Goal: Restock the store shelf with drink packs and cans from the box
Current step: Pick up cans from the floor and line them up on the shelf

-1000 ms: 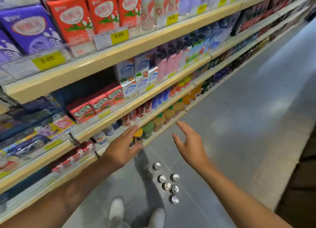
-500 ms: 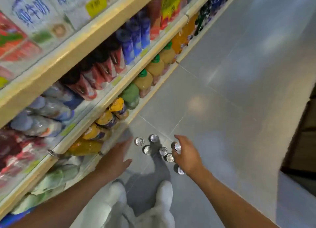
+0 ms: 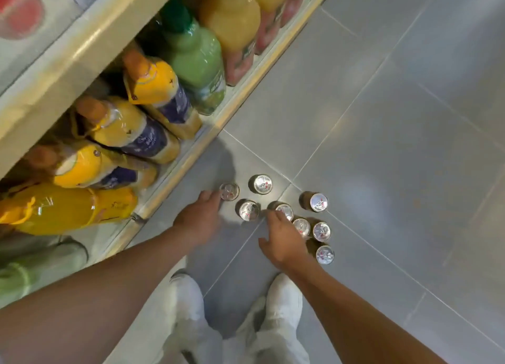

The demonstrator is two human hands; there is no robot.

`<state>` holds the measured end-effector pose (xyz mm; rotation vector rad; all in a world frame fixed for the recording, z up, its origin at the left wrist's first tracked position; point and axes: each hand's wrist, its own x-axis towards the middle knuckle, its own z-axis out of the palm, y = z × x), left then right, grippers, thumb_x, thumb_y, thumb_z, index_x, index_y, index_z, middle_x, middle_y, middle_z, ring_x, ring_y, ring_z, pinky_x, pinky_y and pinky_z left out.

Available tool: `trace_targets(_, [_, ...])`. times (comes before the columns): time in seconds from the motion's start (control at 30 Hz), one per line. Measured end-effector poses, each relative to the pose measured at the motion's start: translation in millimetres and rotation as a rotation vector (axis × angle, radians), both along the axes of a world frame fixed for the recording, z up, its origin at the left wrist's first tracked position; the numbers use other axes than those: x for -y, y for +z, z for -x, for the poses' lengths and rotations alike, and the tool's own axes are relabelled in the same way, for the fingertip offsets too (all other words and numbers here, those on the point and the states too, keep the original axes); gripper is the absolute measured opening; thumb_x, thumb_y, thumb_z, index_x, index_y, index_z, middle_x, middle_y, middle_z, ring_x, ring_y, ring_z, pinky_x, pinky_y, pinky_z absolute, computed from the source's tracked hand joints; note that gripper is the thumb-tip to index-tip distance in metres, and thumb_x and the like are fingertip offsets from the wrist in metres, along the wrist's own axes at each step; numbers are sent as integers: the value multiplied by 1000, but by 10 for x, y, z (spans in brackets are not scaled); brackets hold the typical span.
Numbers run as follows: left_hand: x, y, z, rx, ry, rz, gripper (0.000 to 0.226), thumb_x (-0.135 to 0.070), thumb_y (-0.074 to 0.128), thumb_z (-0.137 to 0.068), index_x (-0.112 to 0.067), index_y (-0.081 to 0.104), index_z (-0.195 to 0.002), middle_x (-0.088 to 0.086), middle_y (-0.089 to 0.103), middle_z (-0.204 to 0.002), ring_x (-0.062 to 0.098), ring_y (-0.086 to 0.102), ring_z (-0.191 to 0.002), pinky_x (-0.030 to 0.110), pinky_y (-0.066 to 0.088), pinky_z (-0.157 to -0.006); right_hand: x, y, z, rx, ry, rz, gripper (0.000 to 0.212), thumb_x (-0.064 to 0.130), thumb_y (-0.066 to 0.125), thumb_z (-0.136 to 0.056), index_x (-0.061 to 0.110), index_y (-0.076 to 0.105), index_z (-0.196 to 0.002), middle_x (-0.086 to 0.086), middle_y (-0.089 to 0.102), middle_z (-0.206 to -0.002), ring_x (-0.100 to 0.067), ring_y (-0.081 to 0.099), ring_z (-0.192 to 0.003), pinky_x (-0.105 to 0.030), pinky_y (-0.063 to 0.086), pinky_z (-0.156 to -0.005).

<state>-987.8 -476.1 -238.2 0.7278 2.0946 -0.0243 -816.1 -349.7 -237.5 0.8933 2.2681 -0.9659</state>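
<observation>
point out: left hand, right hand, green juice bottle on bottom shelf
left hand (image 3: 200, 220), head view, back of the hand.
right hand (image 3: 282, 240), head view, back of the hand.
green juice bottle (image 3: 195, 60), head view, on its green body below the cap.

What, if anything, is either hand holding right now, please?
Nothing is held yet: the left hand and right hand reach, fingers spread, over the cans on the floor.
</observation>
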Motion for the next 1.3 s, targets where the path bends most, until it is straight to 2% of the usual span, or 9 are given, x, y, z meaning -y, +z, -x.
trace_targets(0.13, [-32,-524,66,-30,-31,-42,80,-19,58,-92,-37,10,-153,3,21,-156,34,60,-113,44,52,-90,53,-481,175,5,117,-95,68,14,60,-87,18,34,-150,-6,43,-150,-30,45,-131,-43,44,-105])
trace_targets(0.27, [-144,-950,135,-75,-85,-6,93,-16,63,-90,-42,0,-153,4,8,-161,33,61,-114,42,55,-88,129,-992,358,-7,248,-247,77,15,70,-77,13,40,-147,-9,52,-143,-33,54,-124,-44,47,-97])
trace_targets(0.4, [-288,-1280,199,-106,-167,22,87,-14,61,-91,-40,6,-153,5,14,-160,35,60,-114,44,54,-88,235,-1378,399,-1,277,-365,77,16,82,-62,9,55,-134,-12,66,-124,-34,67,-102,-45,53,-82])
trace_targets(0.5, [-350,-1455,210,-102,-203,13,77,-16,61,-91,-31,17,-152,7,31,-151,36,59,-115,44,53,-89,259,-1579,406,-23,246,-434,61,15,80,-68,11,59,-125,-12,68,-116,-35,67,-95,-45,51,-83])
trace_targets(0.6, [-343,-1517,192,-130,-165,-54,61,-17,63,-91,-27,31,-142,8,43,-141,36,62,-109,44,54,-86,264,-1644,399,-59,220,-438,52,15,77,-76,10,59,-124,-14,69,-112,-37,68,-97,-48,51,-92])
trace_targets(0.73, [-258,-1398,226,-90,-101,-61,58,-20,64,-90,-29,35,-139,5,46,-140,36,60,-112,45,52,-90,240,-1577,357,-65,188,-385,68,17,84,-71,13,54,-133,-13,69,-121,-37,65,-113,-52,45,-108])
trace_targets(0.97, [-89,-441,287,-85,-33,-91,55,-25,63,-87,-35,35,-133,0,50,-133,33,63,-105,43,54,-83,115,-449,425,-77,94,-337,59,13,69,-71,14,53,-128,-6,68,-103,-30,65,-98,-47,46,-103])
trace_targets(1.13, [-28,713,236,-69,16,-128,62,-24,63,-84,-41,32,-135,-5,50,-132,26,63,-106,40,54,-84,17,793,449,-116,48,-310,51,20,76,-66,18,54,-112,-3,69,-93,-27,64,-83,-42,54,-87])
trace_targets(1.3, [-76,2180,233,-27,111,-238,65,-31,64,-81,-39,36,-139,-9,55,-130,21,61,-112,38,52,-89,-157,2159,471,-242,23,-309,57,37,66,-63,22,52,-117,0,65,-100,-27,63,-86,-38,50,-75])
